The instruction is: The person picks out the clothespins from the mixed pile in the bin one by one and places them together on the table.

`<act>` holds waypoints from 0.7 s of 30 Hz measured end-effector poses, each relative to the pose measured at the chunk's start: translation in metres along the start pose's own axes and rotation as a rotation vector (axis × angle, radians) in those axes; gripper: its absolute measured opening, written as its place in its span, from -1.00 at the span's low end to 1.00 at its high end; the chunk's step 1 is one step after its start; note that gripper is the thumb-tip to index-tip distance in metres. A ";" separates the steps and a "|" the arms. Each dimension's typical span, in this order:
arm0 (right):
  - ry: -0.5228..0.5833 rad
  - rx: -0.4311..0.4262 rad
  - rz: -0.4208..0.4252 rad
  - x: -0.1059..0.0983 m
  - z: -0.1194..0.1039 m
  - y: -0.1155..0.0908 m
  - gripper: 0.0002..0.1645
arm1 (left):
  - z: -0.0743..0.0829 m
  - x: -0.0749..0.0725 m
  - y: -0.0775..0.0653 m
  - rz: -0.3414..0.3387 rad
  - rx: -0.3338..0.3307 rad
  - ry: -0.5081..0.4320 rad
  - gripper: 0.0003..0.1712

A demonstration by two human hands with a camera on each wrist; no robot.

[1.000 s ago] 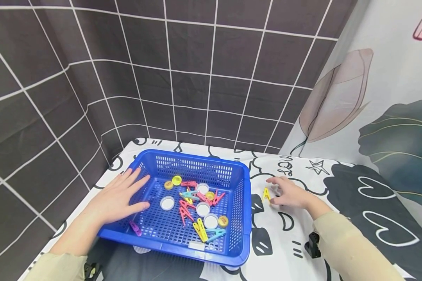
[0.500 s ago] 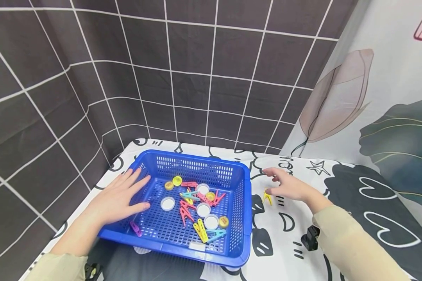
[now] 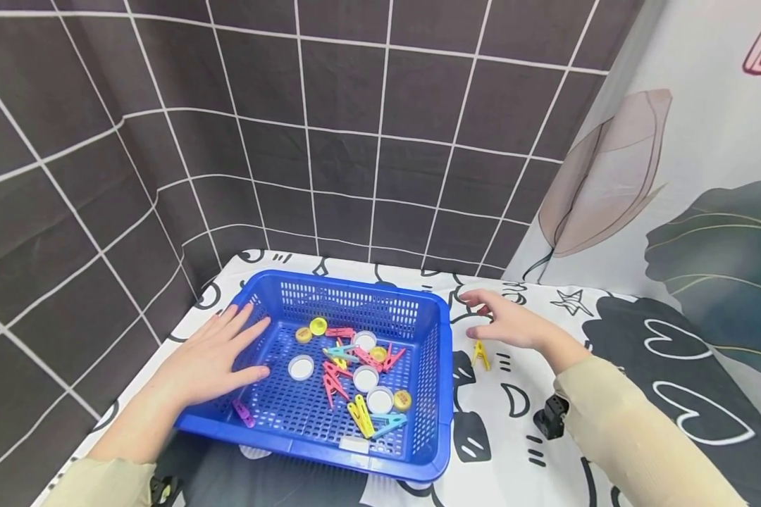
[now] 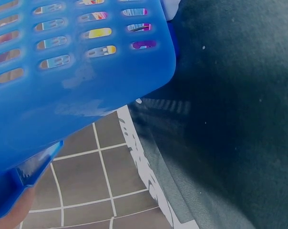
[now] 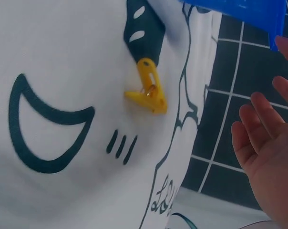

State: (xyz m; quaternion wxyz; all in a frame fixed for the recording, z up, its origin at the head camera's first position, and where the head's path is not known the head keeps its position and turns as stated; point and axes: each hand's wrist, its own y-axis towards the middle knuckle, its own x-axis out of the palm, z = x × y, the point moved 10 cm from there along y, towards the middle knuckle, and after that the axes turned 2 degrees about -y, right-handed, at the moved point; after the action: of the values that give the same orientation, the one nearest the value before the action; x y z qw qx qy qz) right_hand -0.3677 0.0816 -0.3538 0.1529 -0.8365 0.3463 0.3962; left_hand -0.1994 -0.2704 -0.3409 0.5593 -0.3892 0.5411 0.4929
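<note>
A blue plastic basket [image 3: 442, 422] with slotted walls stands on the patterned cloth. My left hand [image 3: 203, 362] lies over its left rim, fingers spread and straight. Just right of the basket, a yellow clothespin [image 3: 480, 354] lies on the cloth. My right hand [image 3: 514, 324] hovers beyond and above that clothespin, fingers loosely bent and holding nothing. From the right wrist, the yellow clothespin [image 5: 151, 90] is seen apart from the hand [image 5: 272, 133]. Inside the basket are several pink clothespins [image 3: 334, 384], a yellow clothespin [image 3: 361, 415] and a purple clothespin [image 3: 244, 412].
Several white round lids [image 3: 301, 367] and yellow caps [image 3: 402, 400] are scattered in the basket, along with blue clothespins [image 3: 390, 424]. A dark tiled-pattern curtain [image 3: 342, 155] hangs behind. The printed white cloth [image 3: 514, 436] extends to the right.
My right hand has moved from beside the yellow clothespin up and left, toward the basket's right side. The clothespin stays on the cloth. The left hand has not moved.
</note>
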 end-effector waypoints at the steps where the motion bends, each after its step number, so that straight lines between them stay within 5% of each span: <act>1: 0.001 -0.003 0.002 0.000 -0.002 0.001 -0.25 | 0.000 0.000 0.000 0.000 0.000 -0.001 -0.10; 9: -0.032 -0.049 0.014 -0.002 -0.031 0.009 -0.32 | -0.002 0.001 0.000 -0.007 0.000 -0.001 -0.11; 21: -0.042 -0.069 -0.093 0.023 -0.078 0.023 -0.25 | -0.002 0.002 0.000 -0.016 -0.006 -0.003 -0.11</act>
State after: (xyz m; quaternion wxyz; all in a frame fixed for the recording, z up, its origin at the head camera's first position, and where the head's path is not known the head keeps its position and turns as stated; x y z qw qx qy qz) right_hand -0.3299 0.0133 -0.3217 0.1496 -0.8480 0.2897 0.4178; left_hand -0.2003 -0.2716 -0.3429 0.5626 -0.3945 0.5357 0.4907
